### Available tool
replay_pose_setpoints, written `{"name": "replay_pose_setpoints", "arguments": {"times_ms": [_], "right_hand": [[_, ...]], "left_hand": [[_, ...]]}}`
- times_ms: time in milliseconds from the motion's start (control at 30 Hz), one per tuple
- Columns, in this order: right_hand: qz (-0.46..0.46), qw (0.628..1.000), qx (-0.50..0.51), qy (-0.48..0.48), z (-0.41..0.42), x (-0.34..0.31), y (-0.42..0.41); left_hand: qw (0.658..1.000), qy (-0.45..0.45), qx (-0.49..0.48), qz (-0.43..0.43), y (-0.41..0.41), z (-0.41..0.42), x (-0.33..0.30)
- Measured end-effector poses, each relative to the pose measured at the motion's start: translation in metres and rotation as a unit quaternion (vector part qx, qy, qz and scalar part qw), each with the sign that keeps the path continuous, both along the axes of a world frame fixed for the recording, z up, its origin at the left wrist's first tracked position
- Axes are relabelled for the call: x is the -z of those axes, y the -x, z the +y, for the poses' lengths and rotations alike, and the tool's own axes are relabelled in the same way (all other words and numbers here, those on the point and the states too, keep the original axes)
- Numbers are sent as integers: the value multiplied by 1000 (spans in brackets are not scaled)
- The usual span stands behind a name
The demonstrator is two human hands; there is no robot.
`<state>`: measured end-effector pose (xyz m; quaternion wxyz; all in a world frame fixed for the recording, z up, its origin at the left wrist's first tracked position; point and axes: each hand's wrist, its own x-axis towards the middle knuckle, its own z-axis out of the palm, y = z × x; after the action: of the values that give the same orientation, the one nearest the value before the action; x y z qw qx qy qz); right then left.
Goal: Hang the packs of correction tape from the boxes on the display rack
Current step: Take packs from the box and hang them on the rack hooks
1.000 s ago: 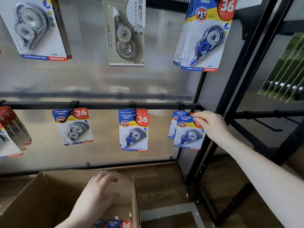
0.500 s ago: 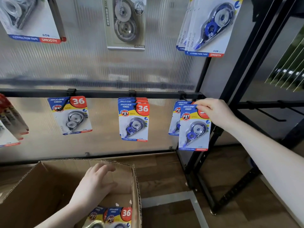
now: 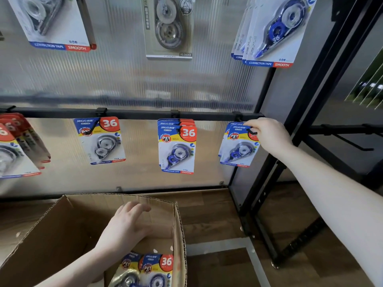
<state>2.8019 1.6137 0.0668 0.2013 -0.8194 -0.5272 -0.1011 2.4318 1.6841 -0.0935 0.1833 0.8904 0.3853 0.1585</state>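
- Hanging is under way at the rightmost hook [image 3: 246, 126] of the lower rail [image 3: 134, 114]: a pack of correction tape [image 3: 238, 148] is pinched at its top right corner by the right hand [image 3: 269, 135], fingers [image 3: 251, 123] curled onto the card.
- The card is seen just left of and below those fingers, its long axis hanging downward, with at least 1 more pack directly behind it on the same hook.
- The hook's upturned black tip shows in front of the card's header, just beside the fingertips, so the pack is judged to be threaded on already; whether it is pushed fully back cannot be told.
- The left hand [image 3: 126, 226] is held inside the cardboard box [image 3: 178, 224], fingers loosely spread and gripping nothing.
- More packs in the box [image 3: 153, 268] lie below the left hand, toward the wrist, flat with their headers upward in view.
- The coming move is judged to turn on this: the left hand is much the nearer to the boxed packs, while the right hand is well apart from them, up at the rail.
- A release by the right hand is judged to come first.
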Motion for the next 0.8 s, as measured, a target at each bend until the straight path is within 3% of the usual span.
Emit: {"name": "replay_pose_setpoints", "arguments": {"times_ms": [500, 800], "right_hand": [[-128, 992, -21, -12, -32, 7, 41], [-61, 989, -126, 51, -21, 78, 152]], "left_hand": [[996, -61, -20, 68, 31, 13, -13], [985, -34, -32, 164, 70, 18, -30]]}}
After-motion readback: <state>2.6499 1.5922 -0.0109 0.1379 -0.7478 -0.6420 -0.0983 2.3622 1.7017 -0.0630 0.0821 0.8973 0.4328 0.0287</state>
